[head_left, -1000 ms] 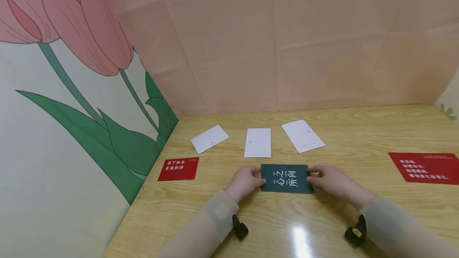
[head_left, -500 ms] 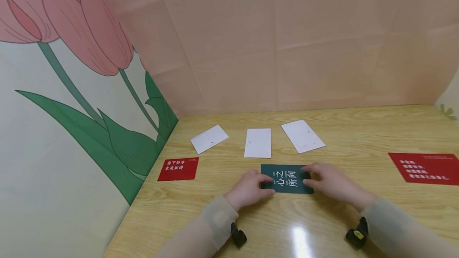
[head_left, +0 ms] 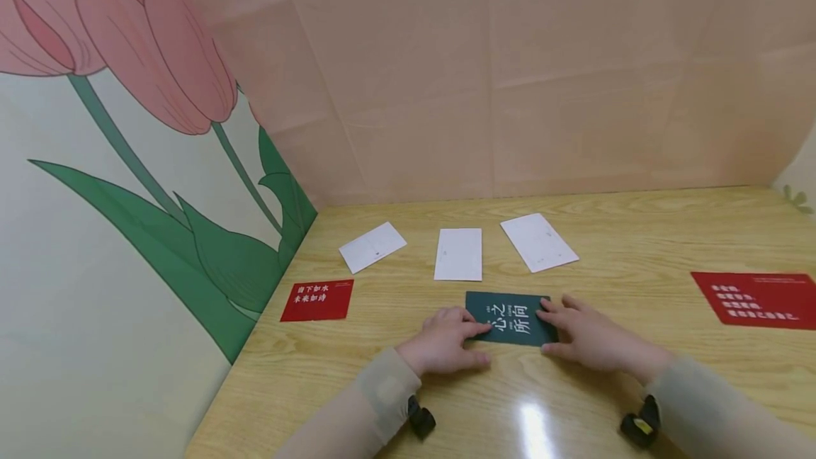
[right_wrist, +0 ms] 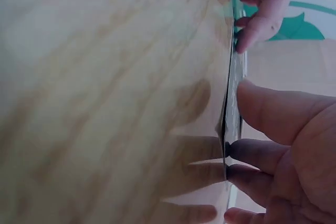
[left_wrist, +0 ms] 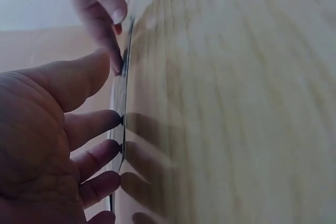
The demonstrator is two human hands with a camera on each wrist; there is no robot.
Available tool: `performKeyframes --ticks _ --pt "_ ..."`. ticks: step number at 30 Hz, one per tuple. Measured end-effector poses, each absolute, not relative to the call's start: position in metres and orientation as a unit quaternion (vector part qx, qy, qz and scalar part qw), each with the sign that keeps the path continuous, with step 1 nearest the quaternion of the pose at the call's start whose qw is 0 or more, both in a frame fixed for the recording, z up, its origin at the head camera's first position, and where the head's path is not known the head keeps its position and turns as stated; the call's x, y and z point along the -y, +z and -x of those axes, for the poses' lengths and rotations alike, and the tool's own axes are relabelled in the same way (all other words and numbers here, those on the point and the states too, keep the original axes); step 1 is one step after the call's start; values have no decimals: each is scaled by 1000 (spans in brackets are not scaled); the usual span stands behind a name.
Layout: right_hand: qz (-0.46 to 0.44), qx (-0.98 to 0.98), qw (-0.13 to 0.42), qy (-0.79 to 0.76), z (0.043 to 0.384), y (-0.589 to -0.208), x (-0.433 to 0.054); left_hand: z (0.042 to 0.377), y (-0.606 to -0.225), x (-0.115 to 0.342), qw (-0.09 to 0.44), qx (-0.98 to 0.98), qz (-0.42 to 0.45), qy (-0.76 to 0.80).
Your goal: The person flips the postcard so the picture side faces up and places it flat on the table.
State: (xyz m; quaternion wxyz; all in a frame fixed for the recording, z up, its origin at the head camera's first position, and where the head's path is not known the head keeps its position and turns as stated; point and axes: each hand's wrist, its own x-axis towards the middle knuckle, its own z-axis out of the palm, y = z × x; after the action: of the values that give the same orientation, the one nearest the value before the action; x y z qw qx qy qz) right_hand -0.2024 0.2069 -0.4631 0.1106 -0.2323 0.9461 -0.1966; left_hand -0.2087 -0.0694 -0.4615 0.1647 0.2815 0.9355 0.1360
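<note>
A dark green card [head_left: 513, 335] with white characters lies flat on the wooden table, turned sideways. My left hand [head_left: 446, 342] rests at its left end, fingertips pressing on the card and thumb spread off its near edge. At the opposite end, my right hand [head_left: 586, 335] touches the card with straight, spread fingers, its thumb by the near right corner. In the left wrist view the card [left_wrist: 119, 98] appears edge-on, with the left fingertips against it. The right wrist view likewise shows the card [right_wrist: 234, 87] as a thin strip, with the right fingertips on it.
Three white cards lie in a row farther back: a left one [head_left: 372, 247], a middle one [head_left: 458, 254] and a right one [head_left: 538, 242]. One red card [head_left: 317, 301] is at the left and another red card [head_left: 758, 299] at the right. A pink backdrop [head_left: 510, 76] stands behind the table.
Both hands have gone from pinching the card's ends to laying spread fingers on top of it. The card has shifted very slightly.
</note>
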Motion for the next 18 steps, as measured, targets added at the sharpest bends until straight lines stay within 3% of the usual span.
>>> performKeyframes --ticks 7,18 --pt "269 -951 78 -130 188 -460 -202 208 -457 68 164 -944 -271 95" --pt "303 -939 117 -111 155 -443 -178 209 -457 57 133 -955 -258 53"
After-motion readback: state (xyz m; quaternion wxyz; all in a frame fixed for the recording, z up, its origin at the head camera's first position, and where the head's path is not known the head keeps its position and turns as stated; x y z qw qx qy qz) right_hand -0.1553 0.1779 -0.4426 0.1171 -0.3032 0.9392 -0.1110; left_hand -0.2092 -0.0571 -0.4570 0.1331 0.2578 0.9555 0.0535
